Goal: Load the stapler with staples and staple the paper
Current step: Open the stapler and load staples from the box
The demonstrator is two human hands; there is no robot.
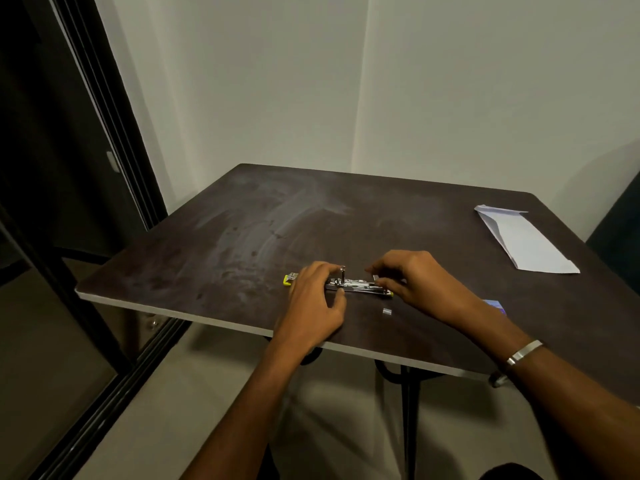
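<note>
no writing i can read. the stapler point(349, 285) lies opened flat near the table point(207, 237) front edge, long axis left-right. my left hand point(313, 303) curls over it, holding it down; my right hand point(412, 282) pinches staples point(376, 278) at its right end. folded paper point(526, 242) sits far right, bare tabletop between.

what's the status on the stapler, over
Left hand holds the opened stapler flat on the table. Right hand pinches staples at the channel. Paper waits far right. Nothing blocking.
</note>
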